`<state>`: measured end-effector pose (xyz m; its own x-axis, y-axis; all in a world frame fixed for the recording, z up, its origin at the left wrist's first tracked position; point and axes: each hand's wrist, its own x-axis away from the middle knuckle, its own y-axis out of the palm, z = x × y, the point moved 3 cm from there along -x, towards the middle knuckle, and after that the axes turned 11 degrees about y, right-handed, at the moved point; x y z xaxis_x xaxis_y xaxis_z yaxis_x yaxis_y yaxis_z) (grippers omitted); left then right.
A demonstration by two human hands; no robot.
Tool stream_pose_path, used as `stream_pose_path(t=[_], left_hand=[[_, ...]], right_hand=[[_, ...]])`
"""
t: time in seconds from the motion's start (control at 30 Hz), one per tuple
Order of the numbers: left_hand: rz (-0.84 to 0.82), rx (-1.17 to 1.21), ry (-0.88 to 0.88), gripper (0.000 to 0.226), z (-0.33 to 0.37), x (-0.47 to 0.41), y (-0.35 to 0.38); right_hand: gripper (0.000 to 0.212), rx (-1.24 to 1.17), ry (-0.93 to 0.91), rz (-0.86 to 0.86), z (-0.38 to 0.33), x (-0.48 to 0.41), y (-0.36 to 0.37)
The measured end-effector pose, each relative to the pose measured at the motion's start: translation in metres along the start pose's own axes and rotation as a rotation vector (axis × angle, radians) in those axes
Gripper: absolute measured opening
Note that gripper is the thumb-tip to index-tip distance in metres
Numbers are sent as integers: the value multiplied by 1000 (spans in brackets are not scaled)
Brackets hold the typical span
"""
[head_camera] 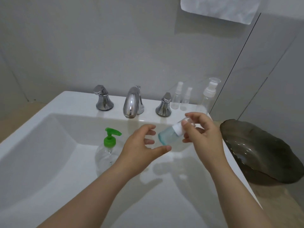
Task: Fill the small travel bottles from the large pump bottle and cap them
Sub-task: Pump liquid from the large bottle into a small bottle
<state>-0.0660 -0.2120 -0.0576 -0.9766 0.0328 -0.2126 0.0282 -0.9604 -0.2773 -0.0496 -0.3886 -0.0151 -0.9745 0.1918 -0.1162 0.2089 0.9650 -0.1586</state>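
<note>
A small clear travel bottle [167, 134] with a bluish tint and a white cap collar is tilted on its side above the sink basin. My right hand [200, 132] grips it at the cap end. My left hand [143, 145] hovers just left of the bottle's base with fingers spread, thumb under it, holding nothing. The large clear pump bottle [107, 155] with a green pump head stands in the basin, left of my left hand. Three more clear travel bottles, two small spray bottles [175, 99] [185, 101] and a taller one [208, 97], stand on the sink ledge at the back right.
A white sink [49, 145] fills the lower view, with a chrome faucet [132, 102] and two chrome handles [103, 98] [164, 105] at the back. A dark glass leaf-shaped dish [259, 150] lies on the counter to the right. A white towel [218, 9] hangs above.
</note>
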Motion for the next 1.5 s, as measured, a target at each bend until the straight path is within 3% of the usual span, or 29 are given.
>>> stream_pose_path(t=[0.2, 0.37, 0.53, 0.67, 0.83, 0.97, 1.1, 1.2, 1.3, 1.37, 1.43, 1.5], left_hand=[[-1, 45, 62, 37, 5, -2, -1], [-14, -58, 109, 41, 0, -4, -3], [-13, -79, 108, 36, 0, -6, -4], [-5, 68, 32, 18, -1, -6, -6], [-37, 80, 20, 13, 1, -6, -4], [-9, 20, 47, 15, -2, -8, -5], [19, 32, 36, 16, -3, -9, -7], [9, 35, 33, 20, -2, -8, -7], [-13, 6, 55, 21, -2, -8, -6], [-2, -1, 64, 19, -2, -9, -7], [20, -14, 65, 16, -4, -11, -9], [27, -22, 60, 15, -6, -12, -9]], right_hand=[[6, 4, 199, -195, 11, -1, 12], [40, 66, 404, -229, 18, 1, 15], [35, 97, 481, -337, 24, 0, 14], [14, -25, 446, -401, 20, -2, 12], [32, -134, 492, -439, 16, -1, 12], [41, 91, 513, -329, 21, 0, 14], [14, -7, 472, -407, 22, -3, 13], [28, -134, 499, -444, 19, -3, 14], [39, 60, 527, -357, 22, 0, 14], [34, 99, 517, -361, 24, 0, 14], [15, 10, 505, -416, 24, -1, 14], [24, -96, 521, -458, 21, -2, 13]])
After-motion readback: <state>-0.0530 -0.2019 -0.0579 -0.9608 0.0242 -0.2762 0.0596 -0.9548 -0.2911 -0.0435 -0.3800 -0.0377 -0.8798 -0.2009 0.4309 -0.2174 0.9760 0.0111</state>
